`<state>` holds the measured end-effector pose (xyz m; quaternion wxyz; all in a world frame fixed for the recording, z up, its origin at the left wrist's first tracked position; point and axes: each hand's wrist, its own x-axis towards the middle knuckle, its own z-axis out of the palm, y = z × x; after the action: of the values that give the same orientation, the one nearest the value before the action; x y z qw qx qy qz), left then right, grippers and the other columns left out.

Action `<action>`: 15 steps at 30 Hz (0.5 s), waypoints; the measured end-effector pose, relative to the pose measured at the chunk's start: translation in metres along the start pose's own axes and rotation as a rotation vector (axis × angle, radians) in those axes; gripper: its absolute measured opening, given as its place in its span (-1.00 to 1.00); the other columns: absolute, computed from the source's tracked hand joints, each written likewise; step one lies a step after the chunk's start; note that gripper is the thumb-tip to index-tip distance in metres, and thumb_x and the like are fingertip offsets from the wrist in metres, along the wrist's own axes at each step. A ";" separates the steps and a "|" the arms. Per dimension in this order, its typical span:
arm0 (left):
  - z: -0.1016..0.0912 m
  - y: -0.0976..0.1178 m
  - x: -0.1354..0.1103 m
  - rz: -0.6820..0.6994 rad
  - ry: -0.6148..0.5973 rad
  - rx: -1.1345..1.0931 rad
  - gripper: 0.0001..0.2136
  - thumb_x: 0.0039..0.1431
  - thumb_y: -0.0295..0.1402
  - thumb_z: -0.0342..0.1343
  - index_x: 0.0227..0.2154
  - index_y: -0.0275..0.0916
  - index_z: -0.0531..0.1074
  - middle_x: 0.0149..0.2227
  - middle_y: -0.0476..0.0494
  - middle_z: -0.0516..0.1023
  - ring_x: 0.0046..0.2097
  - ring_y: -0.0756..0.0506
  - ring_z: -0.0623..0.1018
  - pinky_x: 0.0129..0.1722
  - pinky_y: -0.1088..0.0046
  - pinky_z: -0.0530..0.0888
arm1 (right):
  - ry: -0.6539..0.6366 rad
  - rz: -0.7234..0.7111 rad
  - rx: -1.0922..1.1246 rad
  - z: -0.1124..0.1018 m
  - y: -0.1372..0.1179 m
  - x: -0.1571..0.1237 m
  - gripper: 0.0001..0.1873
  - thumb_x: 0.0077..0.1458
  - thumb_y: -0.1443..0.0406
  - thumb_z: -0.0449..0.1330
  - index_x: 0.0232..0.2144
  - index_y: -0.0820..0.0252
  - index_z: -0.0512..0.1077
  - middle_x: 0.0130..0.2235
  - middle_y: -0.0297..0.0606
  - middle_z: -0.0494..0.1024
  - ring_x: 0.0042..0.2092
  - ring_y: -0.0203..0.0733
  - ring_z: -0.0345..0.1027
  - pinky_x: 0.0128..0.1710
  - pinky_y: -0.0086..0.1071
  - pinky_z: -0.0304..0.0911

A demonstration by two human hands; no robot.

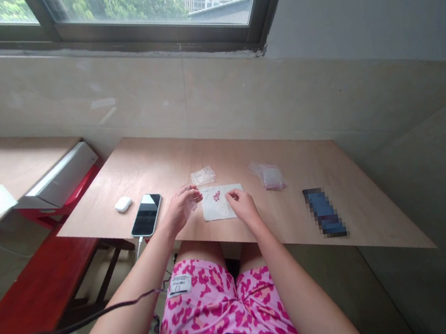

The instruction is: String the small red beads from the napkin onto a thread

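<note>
A person sat at a pale wooden table (pixel 165 163) under a window, both bare forearms reaching forward over pink patterned shorts. A small white sheet (pixel 217 210) lay flat on the table near its front edge, between the two hands. On the far part of that sheet sat a little cluster of red pieces (pixel 216 195), too small to make out singly.

The left hand (pixel 183 208) hovered at the sheet's left edge, its fingers (pixel 194 195) curled in towards each other. Whether they pinched anything could not be told. The right hand (pixel 243 206) rested on the sheet's right edge, knuckles up, with its fingers (pixel 230 195) drawn close together just beside the red pieces. Whether they gripped one could not be told either.

Just behind the sheet lay a small clear bag (pixel 203 175). A second clear bag (pixel 268 176), with something reddish inside, lay to the right. Left of the hands lay a phone (pixel 147 214) with a white cable at its near end, and beyond it a white earbud case (pixel 123 204). A dark flat object (pixel 324 212), blurred, lay well to the right.
</note>
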<state>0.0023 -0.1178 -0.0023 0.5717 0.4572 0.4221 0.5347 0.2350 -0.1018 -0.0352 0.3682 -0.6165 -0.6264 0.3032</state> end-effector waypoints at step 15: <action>-0.007 0.004 -0.002 0.061 -0.014 0.343 -0.81 0.24 -0.27 0.14 -0.16 -0.23 0.49 -0.22 -0.16 0.60 -0.15 -0.14 0.60 -0.08 0.29 0.50 | -0.093 -0.081 -0.214 0.005 0.011 0.008 -0.84 0.22 0.33 0.20 -0.30 0.16 0.61 -0.27 -0.19 0.68 -0.25 -0.12 0.54 -0.17 -0.36 0.34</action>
<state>-0.0053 -0.1197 0.0005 0.4716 0.5643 0.4891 0.4690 0.2365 -0.0926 -0.0462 0.2826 -0.6119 -0.6959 0.2479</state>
